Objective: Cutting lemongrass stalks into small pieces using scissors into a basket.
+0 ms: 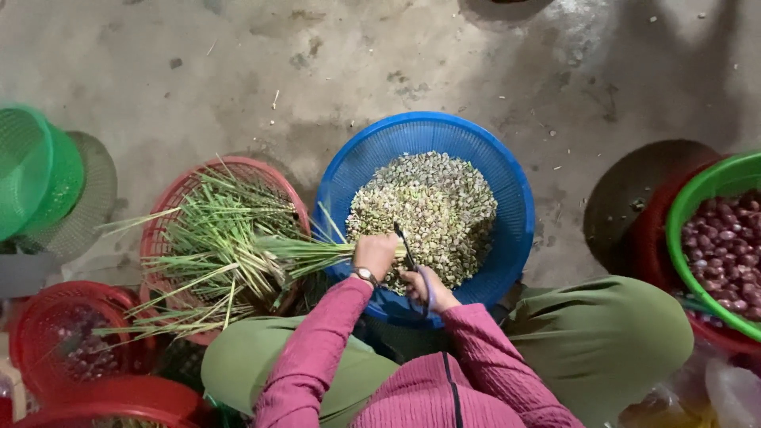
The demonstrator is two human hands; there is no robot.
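My left hand [376,254] grips a bunch of long green stalks [301,254] over the near rim of a blue basket [507,190]; the stalks' ends point into the basket. My right hand [426,287] holds scissors [408,252] with purple handles, the blades raised at the cut end of the bunch. The blue basket holds a heap of small pale green cut pieces [424,208]. To the left, a red basket [258,170] carries more loose green stalks [214,238] that spill over its rim.
A green basket [36,170] sits tipped on a grey one at far left. Red baskets [47,317] stand at lower left. At right a green basket [697,198] of small red-purple bulbs rests in a red one. Grey concrete floor [238,71] lies beyond.
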